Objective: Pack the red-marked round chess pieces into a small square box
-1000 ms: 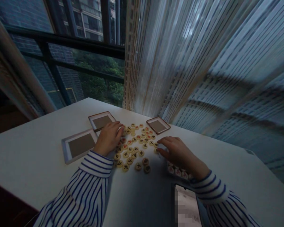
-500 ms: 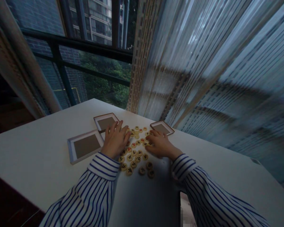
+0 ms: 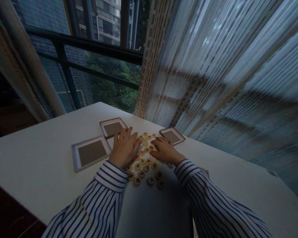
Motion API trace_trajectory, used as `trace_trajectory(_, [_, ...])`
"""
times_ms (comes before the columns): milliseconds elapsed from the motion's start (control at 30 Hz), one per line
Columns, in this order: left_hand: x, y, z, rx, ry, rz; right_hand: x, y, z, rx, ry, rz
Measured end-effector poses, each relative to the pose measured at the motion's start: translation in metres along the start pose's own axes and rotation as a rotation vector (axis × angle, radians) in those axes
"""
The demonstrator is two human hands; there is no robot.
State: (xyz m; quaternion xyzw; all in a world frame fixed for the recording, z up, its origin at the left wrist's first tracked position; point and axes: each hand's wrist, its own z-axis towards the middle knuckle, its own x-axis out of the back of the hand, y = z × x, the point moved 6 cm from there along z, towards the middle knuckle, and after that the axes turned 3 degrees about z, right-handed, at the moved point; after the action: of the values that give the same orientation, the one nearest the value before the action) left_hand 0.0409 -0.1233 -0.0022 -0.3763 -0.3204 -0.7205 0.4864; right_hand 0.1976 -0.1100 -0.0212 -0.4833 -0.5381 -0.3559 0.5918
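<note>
Round wooden pieces (image 3: 141, 173) with black or red characters lie spread on the white table between my hands. My left hand (image 3: 124, 148) rests palm down over the left edge of the spread, its fingers apart. On the other side, my right hand (image 3: 166, 150) lies over the right edge of the pieces with its fingers spread. Both palms hide some pieces. A few pieces near the far end lie face down or show no character. Striped sleeves cover both forearms.
A box tray (image 3: 91, 153) lies left of my left hand, and another tray (image 3: 113, 128) sits behind it. A third tray (image 3: 172, 136) is beyond my right hand. Past the table (image 3: 49, 158) are a railing (image 3: 96, 46) and a sheer curtain (image 3: 201, 66).
My right hand has moved slightly left and inward over the pieces. A piece now shows beneath my right wrist. The view has shifted a little.
</note>
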Motion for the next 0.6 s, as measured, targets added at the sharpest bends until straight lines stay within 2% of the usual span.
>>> trace_trajectory(200, [0.000,0.001,0.000,-0.005,0.007,-0.039,0.000,0.005,-0.001,0.027,-0.017,-0.016])
trace_trajectory(600, [0.003,0.005,0.000,-0.031,0.015,-0.041,0.000,-0.005,0.009,0.060,0.037,-0.054])
